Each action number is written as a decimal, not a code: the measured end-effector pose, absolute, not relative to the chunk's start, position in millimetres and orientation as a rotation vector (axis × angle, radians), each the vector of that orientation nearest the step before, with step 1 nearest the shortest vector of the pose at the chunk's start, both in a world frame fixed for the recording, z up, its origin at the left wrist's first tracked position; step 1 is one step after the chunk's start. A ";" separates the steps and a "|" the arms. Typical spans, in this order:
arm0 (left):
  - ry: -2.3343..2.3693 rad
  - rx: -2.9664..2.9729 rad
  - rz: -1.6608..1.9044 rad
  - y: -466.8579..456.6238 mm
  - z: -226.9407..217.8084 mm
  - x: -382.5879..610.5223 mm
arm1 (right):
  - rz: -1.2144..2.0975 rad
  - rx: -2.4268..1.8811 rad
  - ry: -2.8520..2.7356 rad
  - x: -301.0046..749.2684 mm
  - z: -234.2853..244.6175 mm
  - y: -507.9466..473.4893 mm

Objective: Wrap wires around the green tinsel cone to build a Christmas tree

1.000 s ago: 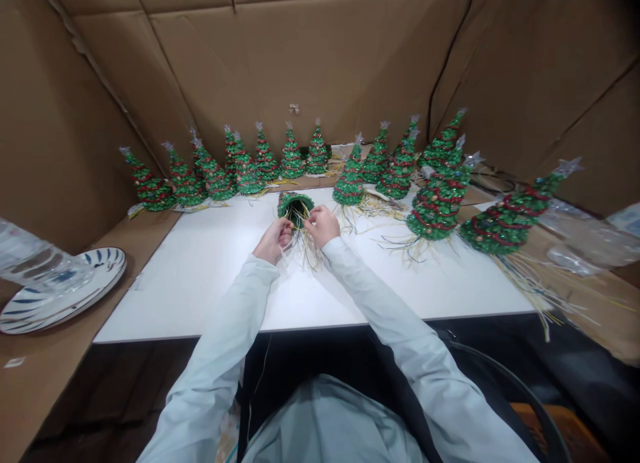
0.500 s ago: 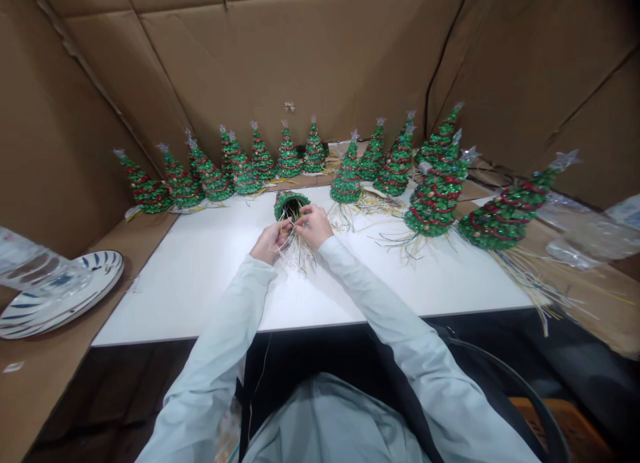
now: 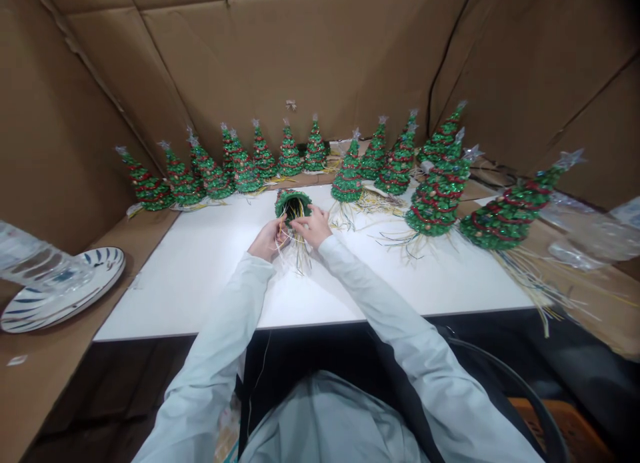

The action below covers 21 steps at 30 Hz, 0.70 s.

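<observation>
A small green beaded Christmas tree (image 3: 281, 200) lies on its side on the white board, its hollow base facing me. White, yellow and dark strands (image 3: 301, 256) spill out of that opening. My left hand (image 3: 270, 239) is closed on some of the strands just below the left of the opening. On the right, my right hand (image 3: 314, 227) pinches strands at the rim, thumb and fingertips together. Both hands are close together, and the exact strands between the fingertips are too fine to tell apart.
Several upright trees with clear stars, such as a large tree (image 3: 437, 196), line the back and right of the white board (image 3: 200, 269). A leaning tree (image 3: 510, 213) trails long strands at right. At left, a plate (image 3: 107, 269) carries clear plastic. Cardboard walls (image 3: 325, 56) enclose the table.
My right hand's fingers have shifted slightly left and down among the strands. My left hand has barely moved and keeps its hold. The view has tilted a little.
</observation>
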<state>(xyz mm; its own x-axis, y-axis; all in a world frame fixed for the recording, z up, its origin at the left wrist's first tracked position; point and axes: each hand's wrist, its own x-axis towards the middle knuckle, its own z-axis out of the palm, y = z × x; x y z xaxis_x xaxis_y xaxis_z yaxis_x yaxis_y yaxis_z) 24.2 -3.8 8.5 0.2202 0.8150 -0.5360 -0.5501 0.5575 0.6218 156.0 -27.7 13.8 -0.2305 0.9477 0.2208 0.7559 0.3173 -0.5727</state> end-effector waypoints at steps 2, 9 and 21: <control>0.951 0.328 0.951 -3.5 8.0 23.5 | 0.449 -1.525 -2.093 155.7 11.7 -29.4; 0.909 0.346 0.886 -6.6 7.7 19.3 | 0.329 -1.591 -2.127 159.6 9.8 -31.3; 0.799 0.271 0.798 -6.1 8.1 15.9 | 0.466 -1.692 -1.975 166.8 9.7 -17.2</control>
